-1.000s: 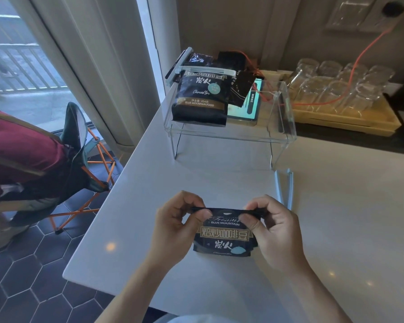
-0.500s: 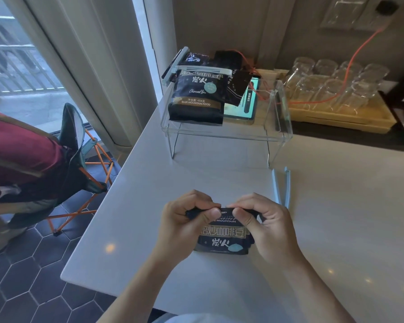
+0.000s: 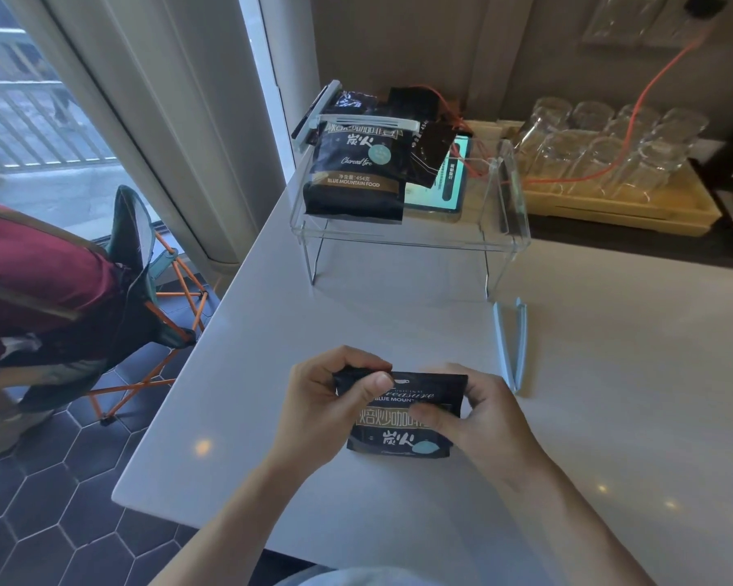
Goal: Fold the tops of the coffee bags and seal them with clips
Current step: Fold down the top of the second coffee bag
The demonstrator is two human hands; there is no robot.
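A small black coffee bag [image 3: 398, 435] lies on the white table [image 3: 271, 332] in front of me. My left hand [image 3: 326, 399] pinches its top left corner, thumb on the front. My right hand [image 3: 479, 420] grips its right side, thumb across the printed label. The bag's top edge is partly folded down on the left. A pale blue clip [image 3: 510, 344] lies open on the table just beyond my right hand. On the clear acrylic stand [image 3: 508, 230] sits a larger black coffee bag [image 3: 356, 171] with a white clip [image 3: 365, 120] across its top, and more dark bags behind it.
A wooden tray [image 3: 618, 205] of upturned glasses stands at the back right, crossed by an orange cable [image 3: 635, 107]. A tablet [image 3: 445, 184] lies on the stand. Left of the table's edge are a folding chair [image 3: 145, 289] and a person in a red top [image 3: 30, 289].
My hands have spread apart along the bag's top. The right hand slid down to the bag's right side and more of the label shows. The fold is looser than before.
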